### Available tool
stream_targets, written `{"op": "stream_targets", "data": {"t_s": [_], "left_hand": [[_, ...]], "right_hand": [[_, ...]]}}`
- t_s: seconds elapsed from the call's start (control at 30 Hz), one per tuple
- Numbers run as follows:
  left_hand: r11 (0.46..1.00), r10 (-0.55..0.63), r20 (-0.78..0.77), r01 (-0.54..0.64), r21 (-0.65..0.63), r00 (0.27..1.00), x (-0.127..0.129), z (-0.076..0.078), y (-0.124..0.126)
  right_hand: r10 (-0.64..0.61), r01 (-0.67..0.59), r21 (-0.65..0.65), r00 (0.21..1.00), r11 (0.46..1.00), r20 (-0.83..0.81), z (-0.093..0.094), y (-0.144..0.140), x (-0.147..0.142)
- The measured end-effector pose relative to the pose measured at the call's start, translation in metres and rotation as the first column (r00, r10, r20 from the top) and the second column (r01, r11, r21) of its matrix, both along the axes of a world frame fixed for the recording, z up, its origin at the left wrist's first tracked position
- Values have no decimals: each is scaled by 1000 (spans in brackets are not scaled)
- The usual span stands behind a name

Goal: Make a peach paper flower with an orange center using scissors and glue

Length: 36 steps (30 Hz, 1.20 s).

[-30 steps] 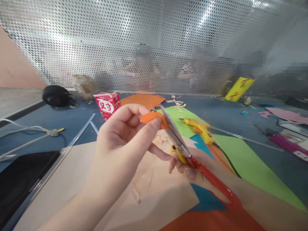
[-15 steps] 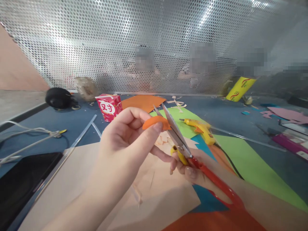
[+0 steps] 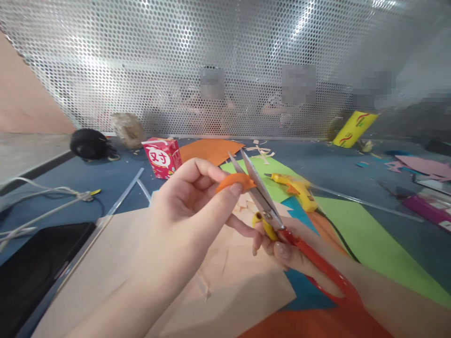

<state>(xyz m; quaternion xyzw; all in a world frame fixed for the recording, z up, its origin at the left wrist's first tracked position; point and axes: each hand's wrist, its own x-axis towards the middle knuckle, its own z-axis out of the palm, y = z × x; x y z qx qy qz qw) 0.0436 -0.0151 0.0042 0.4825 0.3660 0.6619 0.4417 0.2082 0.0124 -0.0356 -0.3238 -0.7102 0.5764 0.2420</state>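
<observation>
Between the thumb and fingers of my left hand (image 3: 197, 216) is a small curved piece of orange paper (image 3: 230, 180). My right hand (image 3: 282, 249) is wrapped round the red handles of a pair of scissors (image 3: 262, 192), whose blades are parted and point away from me. The right end of the orange piece lies against the blades. A small yellow item (image 3: 269, 230) shows beside the scissors' pivot at my right fingers; its kind is unclear. Under both hands lies a large pale peach sheet (image 3: 246, 286) with thin paper scraps on it.
A yellow glue gun (image 3: 298, 190) with a black cord lies on green paper (image 3: 380, 244) at right. A pink drink carton (image 3: 162, 159) stands behind my left hand. At left are a black phone-like slab (image 3: 42, 267) and white cables (image 3: 45, 190). A perforated metal panel (image 3: 141, 61) borders the back.
Both hands have shifted slightly right in view with the orange piece and scissors. The orange piece's right end looks more notched at the blades, and the whole view has drifted a little.
</observation>
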Motion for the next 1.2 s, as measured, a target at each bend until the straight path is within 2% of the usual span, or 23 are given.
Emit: {"op": "stream_targets", "data": {"t_s": [0.23, 0.47, 0.73, 0.93, 1.2], "left_hand": [[999, -36, -3, 36, 8, 999, 0, -3, -1], [997, -68, 27, 68, 24, 997, 0, -4, 1], [999, 4, 19, -5, 35, 1000, 0, 0, 1], [993, -3, 38, -1, 115, 999, -1, -1, 3], [994, 40, 23, -42, 103, 999, -2, -4, 4]], "right_hand": [[27, -27, -22, 999, 999, 32, 9, -2, 3], [19, -18, -17, 998, 1000, 58, 10, -3, 3], [33, -34, 14, 998, 999, 49, 18, -5, 5], [34, -36, 37, 998, 999, 49, 12, -4, 4], [13, -13, 35, 1000, 999, 6, 10, 1, 0]]}}
